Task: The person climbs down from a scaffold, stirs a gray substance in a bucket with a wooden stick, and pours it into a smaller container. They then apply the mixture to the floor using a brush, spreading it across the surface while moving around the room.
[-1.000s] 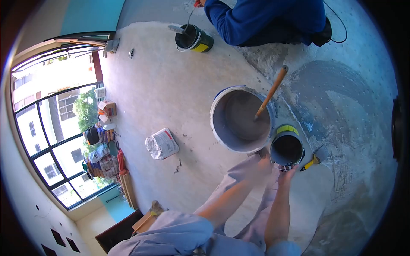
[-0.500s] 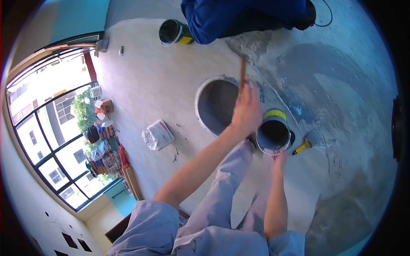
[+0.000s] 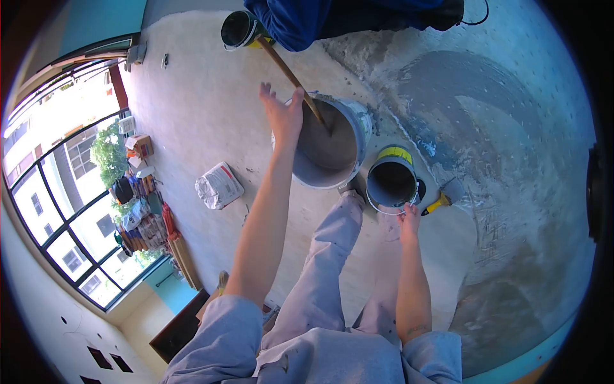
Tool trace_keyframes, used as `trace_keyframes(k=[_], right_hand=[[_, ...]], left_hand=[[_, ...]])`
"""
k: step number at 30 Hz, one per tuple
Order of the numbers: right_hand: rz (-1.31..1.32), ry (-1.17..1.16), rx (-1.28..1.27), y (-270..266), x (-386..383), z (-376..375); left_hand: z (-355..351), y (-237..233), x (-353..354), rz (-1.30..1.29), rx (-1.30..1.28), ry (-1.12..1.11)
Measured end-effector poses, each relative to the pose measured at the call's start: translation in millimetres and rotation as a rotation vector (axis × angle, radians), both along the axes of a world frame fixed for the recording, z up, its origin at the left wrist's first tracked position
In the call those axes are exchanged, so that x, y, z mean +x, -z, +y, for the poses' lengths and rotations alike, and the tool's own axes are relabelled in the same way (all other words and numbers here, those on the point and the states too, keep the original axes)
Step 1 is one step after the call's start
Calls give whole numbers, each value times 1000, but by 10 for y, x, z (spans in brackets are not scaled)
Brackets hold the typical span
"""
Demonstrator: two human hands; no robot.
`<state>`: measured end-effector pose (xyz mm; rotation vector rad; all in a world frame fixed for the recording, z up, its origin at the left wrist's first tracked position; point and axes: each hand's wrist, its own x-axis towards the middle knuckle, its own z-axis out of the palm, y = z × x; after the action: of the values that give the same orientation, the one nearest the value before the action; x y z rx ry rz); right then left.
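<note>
Just beyond my grey trousers (image 3: 332, 256), my right hand (image 3: 409, 221) pinches, thumb and fingers drawn together, at the wire bail (image 3: 385, 212) of the small bucket (image 3: 395, 153). Its mouth faces me; the inside is too dark to tell what it holds, and I can't tell whether its base rests on the floor. A yellow-handled scraper (image 3: 443, 197) lies to the right of it.

A little farther out, my left hand (image 3: 281, 118) is open, the fingers spread and the thumb apart from them on the side toward the wooden stick (image 3: 285, 70). The relation that matters is here: the stick passes just beyond my left thumb, slanting from its low end in the grey mix (image 3: 336, 144) inside the large bucket (image 3: 361, 118) up and away to my left. I can't tell whether the thumb touches it. My left hand is the near one; my right is well apart from it.

Left of the large bucket, a white bag (image 3: 219, 185) lies on the floor. Beyond, another person in a blue sleeve (image 3: 291, 25) is beside a dark bucket (image 3: 235, 29).
</note>
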<state>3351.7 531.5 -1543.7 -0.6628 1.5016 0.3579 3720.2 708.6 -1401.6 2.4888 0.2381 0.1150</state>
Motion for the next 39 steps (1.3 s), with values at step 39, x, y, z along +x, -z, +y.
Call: trace_keyframes(k=[39], right_hand=[[112, -396, -539, -476, 1100, -227]], left_hand=[[2211, 912, -1122, 697, -780, -321]])
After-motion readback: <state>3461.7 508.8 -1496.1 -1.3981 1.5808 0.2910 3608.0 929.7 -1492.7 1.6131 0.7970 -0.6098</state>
